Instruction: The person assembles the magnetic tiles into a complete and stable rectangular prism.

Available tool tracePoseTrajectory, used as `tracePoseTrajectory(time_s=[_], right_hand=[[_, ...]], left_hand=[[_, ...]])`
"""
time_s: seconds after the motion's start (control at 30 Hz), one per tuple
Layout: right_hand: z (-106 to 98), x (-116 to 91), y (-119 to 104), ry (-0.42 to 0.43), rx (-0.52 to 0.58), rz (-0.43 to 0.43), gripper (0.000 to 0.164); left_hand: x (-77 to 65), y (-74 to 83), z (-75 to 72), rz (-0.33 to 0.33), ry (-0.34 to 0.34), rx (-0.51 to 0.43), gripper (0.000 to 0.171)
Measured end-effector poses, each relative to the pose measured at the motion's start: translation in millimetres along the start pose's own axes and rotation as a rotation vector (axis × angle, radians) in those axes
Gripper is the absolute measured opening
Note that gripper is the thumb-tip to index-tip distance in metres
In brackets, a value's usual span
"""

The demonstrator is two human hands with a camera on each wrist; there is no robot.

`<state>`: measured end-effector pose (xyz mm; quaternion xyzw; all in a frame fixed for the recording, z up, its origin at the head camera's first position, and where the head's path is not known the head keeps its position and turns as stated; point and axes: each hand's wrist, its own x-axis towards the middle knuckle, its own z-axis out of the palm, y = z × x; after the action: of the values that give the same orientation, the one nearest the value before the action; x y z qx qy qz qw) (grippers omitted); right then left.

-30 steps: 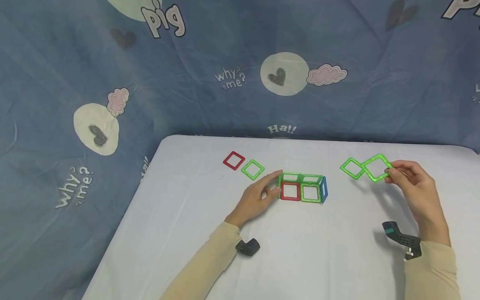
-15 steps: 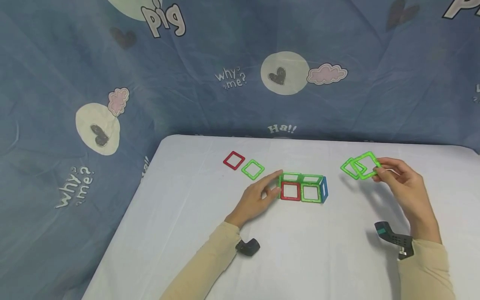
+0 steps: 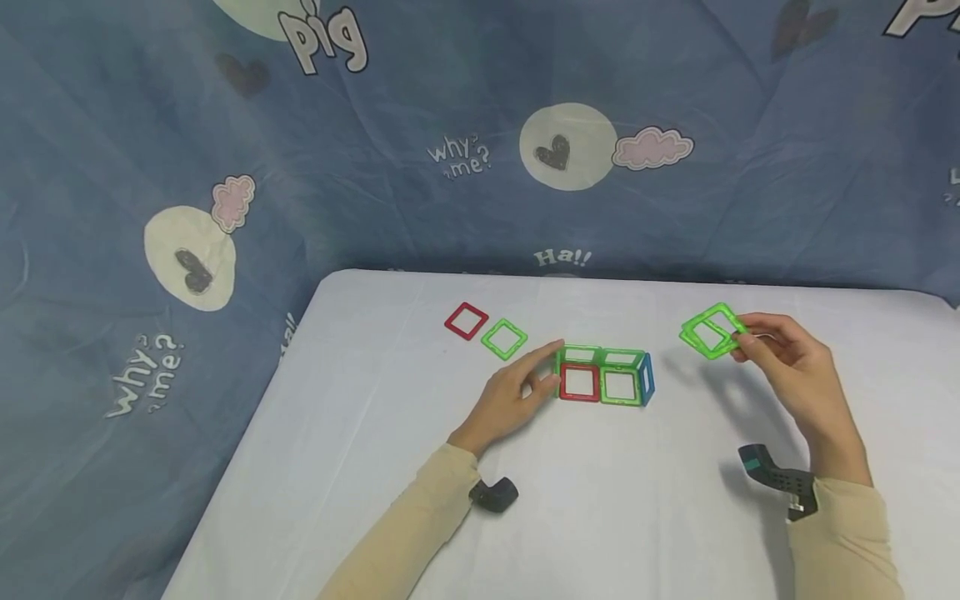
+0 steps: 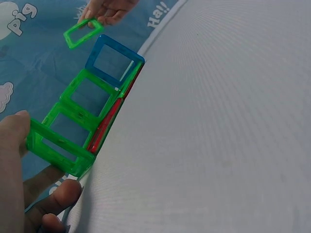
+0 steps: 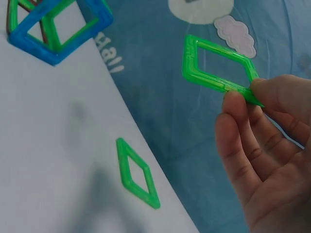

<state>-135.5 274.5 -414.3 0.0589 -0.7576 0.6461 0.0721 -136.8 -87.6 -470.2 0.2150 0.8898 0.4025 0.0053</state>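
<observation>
A small box of magnetic tiles [image 3: 601,385], with green, red and blue frames, stands on the white table. My left hand [image 3: 512,398] grips its left end, index finger at the back corner and thumb near the front. In the left wrist view, fingers [image 4: 63,194] lie beside the green end tile [image 4: 60,141]. My right hand [image 3: 798,367] pinches one corner of a green square magnetic tile [image 5: 209,80] between thumb and fingers, raised above the table. Below it, a second green tile [image 5: 125,170] lies flat; from the head the two overlap.
Left of the box, a red square tile [image 3: 454,312] and a green square tile [image 3: 493,329] lie flat near the table's back edge. A blue printed curtain [image 3: 420,208] hangs behind the white table [image 3: 600,517]. Dark wrist cameras sit at both cuffs.
My right hand has moved left with its green tile, which now appears over the green tile on the table. My left hand and the tile box have stayed in place.
</observation>
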Motion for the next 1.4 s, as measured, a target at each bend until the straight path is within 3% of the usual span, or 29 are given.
tracePoseTrajectory(time_s=[0.23,0.43,0.67,0.9,1.4], right_hand=[[8.4,0.9,-3.5,-0.039,0.001,-0.040,0.031],[12.8,0.7,-6.0,-0.044,-0.090,-0.038,0.030],[17.7,0.1,-7.7,-0.062,-0.117,-0.055,0.027],[23.7,-1.4,-11.7,-0.084,-0.244,-0.065,0.026],[36.3,-2.4,-21.7,-0.135,-0.269,-0.097,0.022]], left_hand=[[0.4,0.5,-0.2,-0.004,0.004,0.001,0.049],[0.8,-0.7,0.7,0.001,0.005,0.003,0.049],[1.7,-2.0,0.9,0.017,0.008,0.000,0.050],[-0.5,-2.9,0.7,0.011,0.003,0.000,0.050],[-0.5,-3.2,1.4,0.010,0.004,-0.001,0.049]])
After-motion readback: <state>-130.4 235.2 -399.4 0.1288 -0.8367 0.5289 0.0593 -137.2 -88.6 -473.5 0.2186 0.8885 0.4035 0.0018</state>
